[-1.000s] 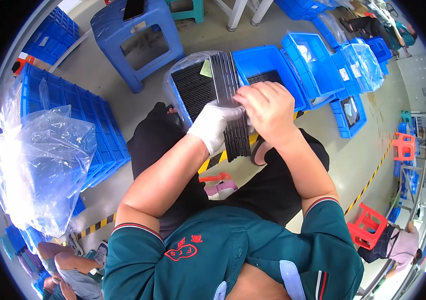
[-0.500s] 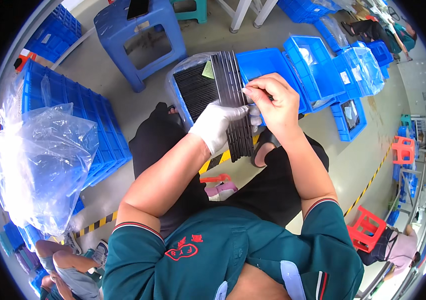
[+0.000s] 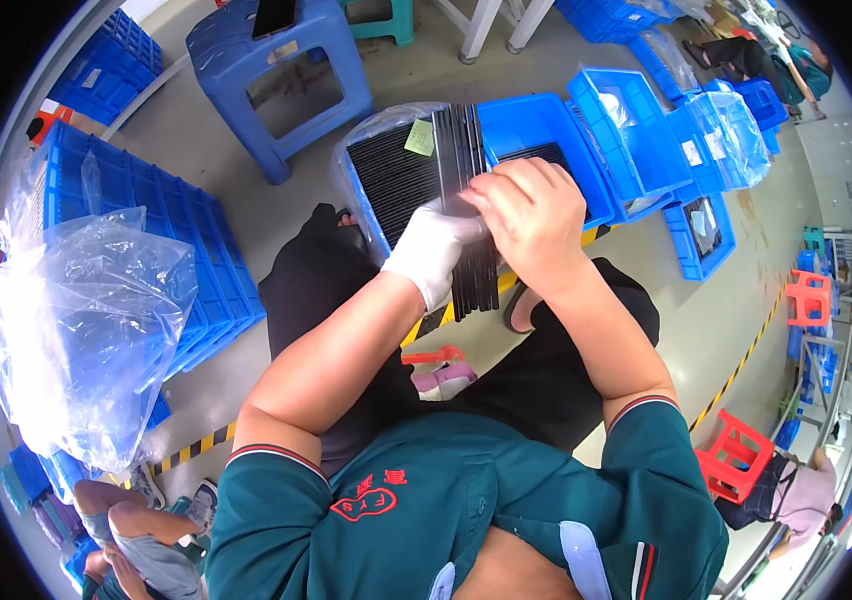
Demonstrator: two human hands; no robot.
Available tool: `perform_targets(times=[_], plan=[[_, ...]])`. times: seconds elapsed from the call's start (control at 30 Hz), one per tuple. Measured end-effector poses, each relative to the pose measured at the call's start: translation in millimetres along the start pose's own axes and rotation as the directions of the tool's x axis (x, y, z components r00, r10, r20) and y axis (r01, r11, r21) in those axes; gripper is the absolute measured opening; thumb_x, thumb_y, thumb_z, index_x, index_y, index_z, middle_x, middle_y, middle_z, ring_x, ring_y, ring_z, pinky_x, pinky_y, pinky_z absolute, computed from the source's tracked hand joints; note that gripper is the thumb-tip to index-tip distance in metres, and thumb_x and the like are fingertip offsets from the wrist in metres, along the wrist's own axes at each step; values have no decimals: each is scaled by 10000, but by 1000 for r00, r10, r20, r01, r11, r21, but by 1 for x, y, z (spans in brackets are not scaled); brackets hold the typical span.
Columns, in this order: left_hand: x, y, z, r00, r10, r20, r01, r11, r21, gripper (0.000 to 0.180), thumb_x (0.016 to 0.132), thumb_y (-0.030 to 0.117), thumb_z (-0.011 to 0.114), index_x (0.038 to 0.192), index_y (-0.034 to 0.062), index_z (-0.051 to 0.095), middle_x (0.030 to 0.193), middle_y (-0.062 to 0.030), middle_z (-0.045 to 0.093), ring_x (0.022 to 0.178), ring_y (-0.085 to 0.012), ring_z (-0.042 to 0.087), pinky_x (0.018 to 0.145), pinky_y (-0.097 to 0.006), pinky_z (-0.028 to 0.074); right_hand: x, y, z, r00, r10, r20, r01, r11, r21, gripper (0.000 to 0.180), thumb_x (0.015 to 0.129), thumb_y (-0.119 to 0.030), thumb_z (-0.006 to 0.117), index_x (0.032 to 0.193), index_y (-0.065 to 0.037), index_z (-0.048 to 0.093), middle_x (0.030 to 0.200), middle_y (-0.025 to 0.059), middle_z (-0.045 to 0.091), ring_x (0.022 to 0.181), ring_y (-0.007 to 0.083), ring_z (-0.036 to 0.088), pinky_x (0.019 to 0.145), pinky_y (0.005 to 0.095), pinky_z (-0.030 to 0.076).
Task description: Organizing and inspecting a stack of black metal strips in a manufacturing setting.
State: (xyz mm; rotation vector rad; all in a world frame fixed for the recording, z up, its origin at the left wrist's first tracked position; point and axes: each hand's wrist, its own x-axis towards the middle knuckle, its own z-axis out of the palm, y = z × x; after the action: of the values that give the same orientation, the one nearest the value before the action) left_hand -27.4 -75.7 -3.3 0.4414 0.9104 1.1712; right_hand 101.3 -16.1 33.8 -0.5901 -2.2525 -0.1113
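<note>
My left hand, in a white glove, is closed round a bundle of long thin black strips. The bundle stands lengthwise between my knees, its strips slightly fanned at both ends. Against the bundle's right side, my bare right hand has its thumb and fingers bent together. Its fingertips are a little blurred, and whatever lies between them is hidden. Behind the glove, more black strips lie in rows in a plastic-lined blue crate, with a pale green note on top.
Right of the lined crate is a blue crate with some black strips inside. More blue bins stand farther right. A blue stool is at the far left, and stacked crates under clear plastic stand left. Other people sit nearby.
My right hand has moved left and slightly down, over the strips. The bundle has turned a little more edge-on, and more strips show in the right crate.
</note>
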Motion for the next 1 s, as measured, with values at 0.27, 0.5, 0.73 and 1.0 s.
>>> perform_targets(times=[0.27,0.5,0.73,1.0], plan=[[2,-2,-3,999,-24,40,31,986,-163,187,862,12,612,1049,5,622,956,-61,644,869,-158,635,778,-300,510,1,4,-5,994,102,45,-107,988,113,138,708,-141,768,775,-85,662,763,44,615,684,253,611,605,359,476],[-3,7,-2,995,-75,62,88,964,-250,216,883,7,609,1098,-9,617,989,-96,655,895,-209,660,805,-342,543,12,-8,-21,995,71,-69,-58,983,176,171,688,-15,785,823,-26,680,765,92,644,670,238,619,607,305,495],[-4,11,5,987,-102,127,136,946,-294,272,898,-29,567,1167,-5,586,1041,-117,651,926,-236,671,843,-370,557,-1,8,-1,877,466,116,-469,779,416,88,772,-31,757,835,-24,697,781,60,654,667,149,615,588,262,479],[-3,10,2,986,-146,82,161,957,-242,257,890,-20,584,1146,0,595,1008,-95,656,914,-219,672,830,-350,553,0,6,0,920,382,86,-385,843,375,86,755,-54,756,818,-40,699,743,75,649,629,207,620,566,286,483]])
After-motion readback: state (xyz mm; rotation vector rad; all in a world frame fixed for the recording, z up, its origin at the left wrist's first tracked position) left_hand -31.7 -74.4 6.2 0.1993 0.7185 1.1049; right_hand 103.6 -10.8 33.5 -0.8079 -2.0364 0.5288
